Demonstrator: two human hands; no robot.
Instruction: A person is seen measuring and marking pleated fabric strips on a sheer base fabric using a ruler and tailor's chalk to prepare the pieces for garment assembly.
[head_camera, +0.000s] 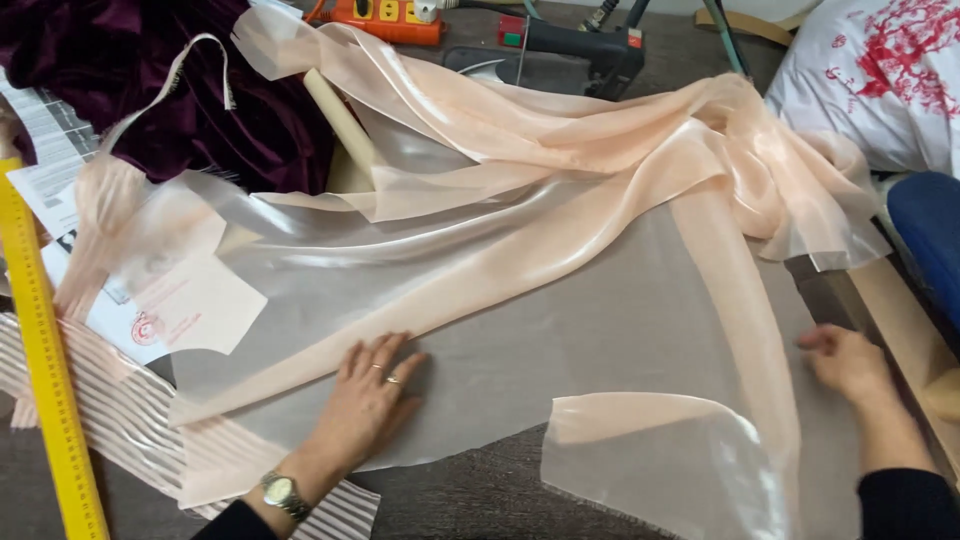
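Left hand (368, 400) flat, fingers spread, palm pressed down on the sheer peach fabric (560, 300), near the lower middle of the view. Rings on two fingers, wristwatch (283, 493) at the wrist, dark sleeve below. Right hand (848, 362) at the far right edge of the same fabric, lying low on it with fingers loosely curled; no telling whether pinching the edge or only resting on it.

Fabric spread thin and see-through across the grey table (480, 500), smooth between the two hands, bunched into glossy folds toward the top and right. One corner folded back on itself at the lower right, just in front of the right hand. Another length trailing up to the top left, over a pale cardboard tube (340, 120).

Under the fabric at left, a white paper pattern piece (190, 310) with a red round stamp, showing through the sheer layer. Striped pink cloth (120, 420) below it, partly under the fabric's edge. Yellow ruler (45, 360) along the left side. Dark purple velvet (130, 80) heaped at the top left. Orange power strip (385, 18) and a dark machine (570, 50) at the top. White bag with red print (880, 80) at the top right, blue seat (930, 240) beneath it.
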